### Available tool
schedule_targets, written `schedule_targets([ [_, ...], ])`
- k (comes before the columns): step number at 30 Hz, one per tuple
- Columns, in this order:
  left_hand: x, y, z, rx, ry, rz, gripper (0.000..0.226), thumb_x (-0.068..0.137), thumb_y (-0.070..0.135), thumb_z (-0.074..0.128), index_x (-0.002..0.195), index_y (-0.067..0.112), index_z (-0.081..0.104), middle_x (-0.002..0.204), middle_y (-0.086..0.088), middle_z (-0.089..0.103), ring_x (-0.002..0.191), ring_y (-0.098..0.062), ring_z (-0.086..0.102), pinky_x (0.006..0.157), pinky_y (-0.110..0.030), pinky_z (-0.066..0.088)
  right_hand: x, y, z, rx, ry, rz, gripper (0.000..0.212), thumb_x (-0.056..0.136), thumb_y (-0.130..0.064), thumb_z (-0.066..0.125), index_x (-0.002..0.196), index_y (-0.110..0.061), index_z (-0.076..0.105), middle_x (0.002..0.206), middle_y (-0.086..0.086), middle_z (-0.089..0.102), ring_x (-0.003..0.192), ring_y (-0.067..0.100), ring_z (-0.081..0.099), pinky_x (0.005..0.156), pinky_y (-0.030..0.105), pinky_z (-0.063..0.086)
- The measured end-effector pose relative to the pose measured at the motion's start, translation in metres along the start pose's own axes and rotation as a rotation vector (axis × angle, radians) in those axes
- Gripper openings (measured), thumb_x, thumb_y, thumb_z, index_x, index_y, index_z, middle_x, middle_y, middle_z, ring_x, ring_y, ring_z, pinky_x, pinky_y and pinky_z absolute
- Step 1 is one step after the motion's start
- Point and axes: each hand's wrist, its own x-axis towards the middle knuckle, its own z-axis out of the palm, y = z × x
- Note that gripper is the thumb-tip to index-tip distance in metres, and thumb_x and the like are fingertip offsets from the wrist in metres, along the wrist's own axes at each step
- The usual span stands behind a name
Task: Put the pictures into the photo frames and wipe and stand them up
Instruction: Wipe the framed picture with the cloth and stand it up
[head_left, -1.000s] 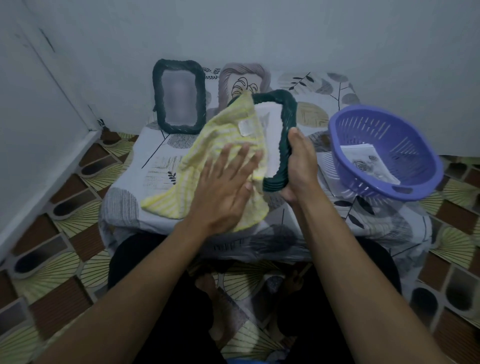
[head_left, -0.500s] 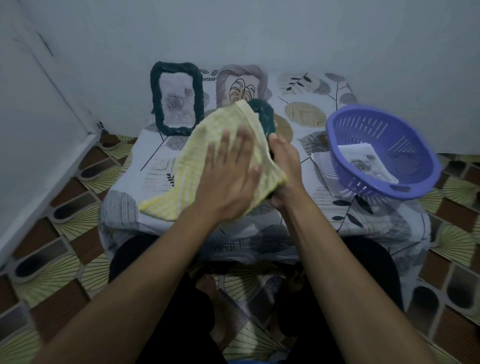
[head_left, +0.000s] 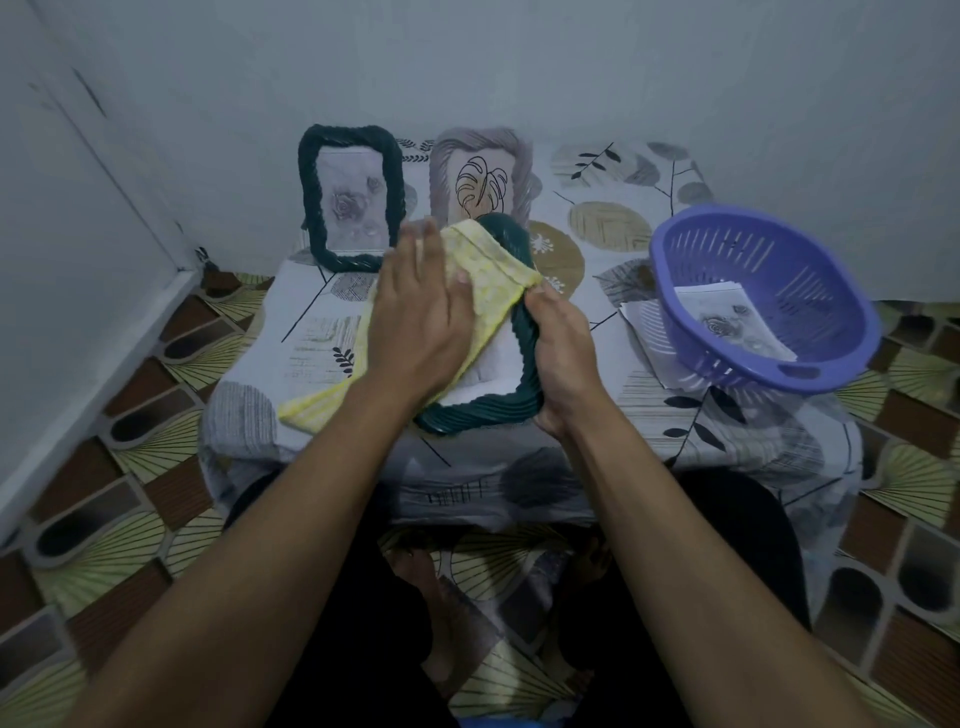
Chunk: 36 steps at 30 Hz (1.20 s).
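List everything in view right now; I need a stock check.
standing green frame: 1, dark green, back left, rose picture inside
grey frame: 1, greyish, standing beside it, leaf drawing inside
held green frame: 1, dark green, tilted, table front
cloth: 1, yellow, draped over held green frame
basket: 1, purple, table right
pictures: count unclear, white prints, in and under basket
tablecloth: 1, pale leaf print, covering table
left grip: 1, bare hand, flat on cloth
right grip: 1, bare hand, holding held green frame's edge

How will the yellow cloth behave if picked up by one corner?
Likely floppy: the yellow cloth drapes over the held frame and trails down to the table. Probably light, since it creases under the left hand.
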Motion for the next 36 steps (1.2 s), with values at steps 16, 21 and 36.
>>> schedule_targets([
  [16,-0.015,-0.009,-0.005,-0.324,0.021,-0.097,0.058,0.108,0.042,0.025,0.159,0.016,0.015,0.166,-0.009,0.012,0.150,-0.010,0.009,0.108,0.000,-0.001,0.010,-0.019,-0.034,-0.193,-0.171,0.104,0.028,0.107,-0.014,0.039,0.094,-0.006,0.063,0.073,0.006,0.072,0.063,0.017,0.068,0.058,0.026,0.057],
  [21,-0.003,-0.020,-0.025,-0.207,-0.097,-0.007,0.060,0.098,0.066,0.031,0.081,0.015,0.059,0.079,-0.004,0.064,0.079,-0.024,0.059,0.068,-0.034,0.042,0.014,-0.026,-0.037,-0.316,-0.285,0.272,0.026,0.104,-0.017,0.047,0.112,0.000,0.065,0.101,0.020,0.070,0.082,0.030,0.068,0.076,0.038,0.059],
  [36,-0.008,-0.011,-0.018,-0.247,0.214,-0.506,0.052,0.109,0.036,0.023,0.113,-0.004,0.057,0.119,-0.026,0.060,0.112,-0.041,0.055,0.085,-0.040,0.039,0.003,0.010,-0.018,0.051,0.171,0.168,0.059,0.103,-0.056,0.033,0.136,-0.013,0.057,0.127,0.012,0.067,0.116,0.031,0.065,0.101,0.052,0.051],
])
